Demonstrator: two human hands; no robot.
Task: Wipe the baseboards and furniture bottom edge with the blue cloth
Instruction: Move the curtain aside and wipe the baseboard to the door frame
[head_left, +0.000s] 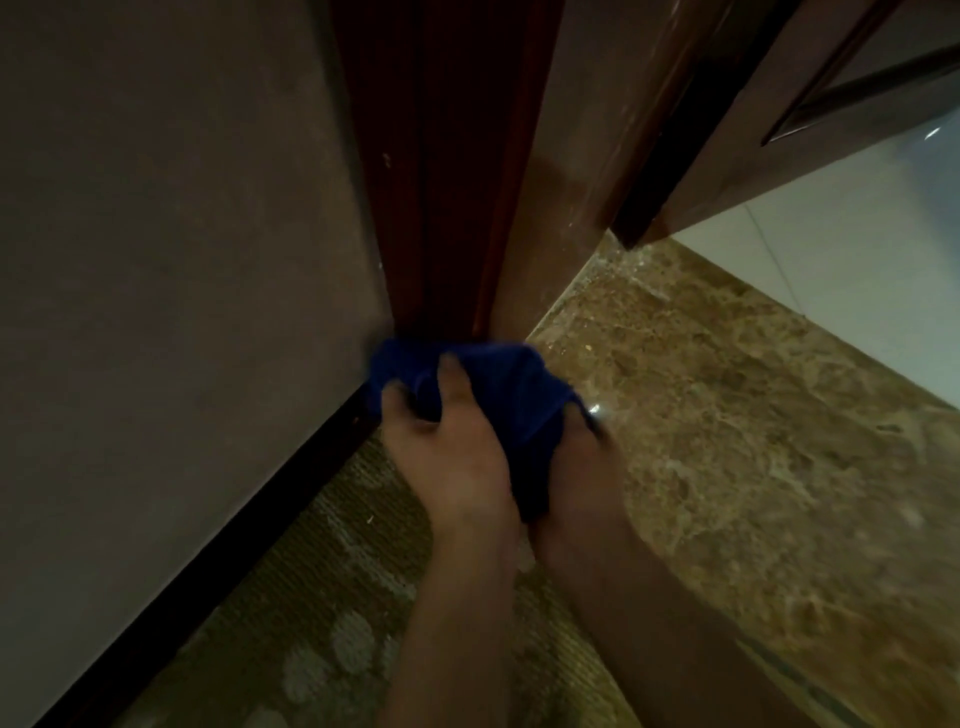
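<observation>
A dark blue cloth (498, 395) is bunched against the foot of a reddish-brown wooden door frame (447, 208), where it meets the floor. My left hand (452, 457) grips the cloth from the left, fingers dug into its folds. Pressed close beside it, my right hand (576, 483) holds the cloth's right side, partly hidden under the fabric. A dark baseboard (218, 551) runs along the bottom of the wall, from the lower left up to the cloth.
A grey-brown wall (171, 260) fills the left. Patterned carpet (322, 623) lies under my arms, and a brown marble threshold (727, 415) lies to the right. An open wooden door (779, 119) stands at the upper right over pale tiles (857, 260).
</observation>
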